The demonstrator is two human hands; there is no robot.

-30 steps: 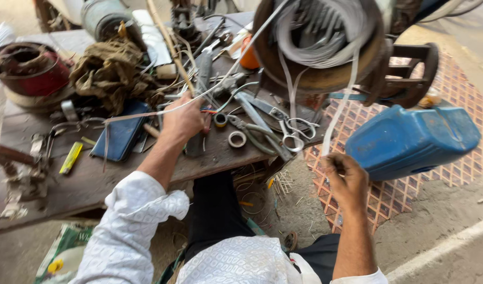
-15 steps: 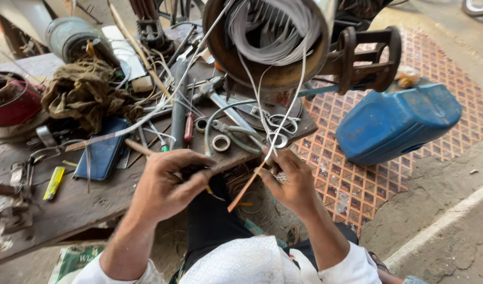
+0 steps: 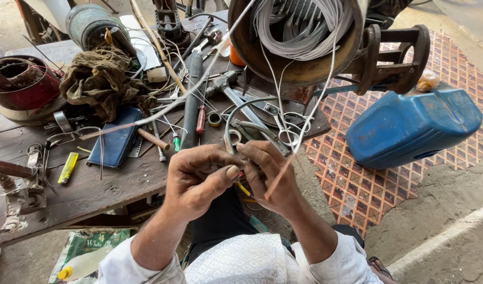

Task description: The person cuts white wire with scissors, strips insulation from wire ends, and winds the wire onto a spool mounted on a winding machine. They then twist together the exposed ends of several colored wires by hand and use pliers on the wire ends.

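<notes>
My left hand [image 3: 199, 176] and my right hand [image 3: 270, 173] meet over my lap at the front edge of the wooden workbench [image 3: 94, 184]. Both pinch the end of a thin white wire [image 3: 310, 113] that runs up into a coil inside a rusty round motor housing [image 3: 299, 44]. A thin brown stick [image 3: 275, 181] slants through my right fingers. A small yellow piece shows between the hands. The fingertips hide the exact grip.
The workbench holds a hammer [image 3: 233, 94], scissors [image 3: 283, 131], screwdrivers [image 3: 200, 120], a blue case [image 3: 117, 141], an olive rag [image 3: 102, 81], a red winding bowl [image 3: 21, 87] and a yellow lighter [image 3: 68, 167]. A blue plastic jerrycan [image 3: 412, 126] lies on the patterned mat [image 3: 367, 189] at right.
A second ago my left hand reached over the bench and my right hand hung low at right. Both came together in front of me on the wire.
</notes>
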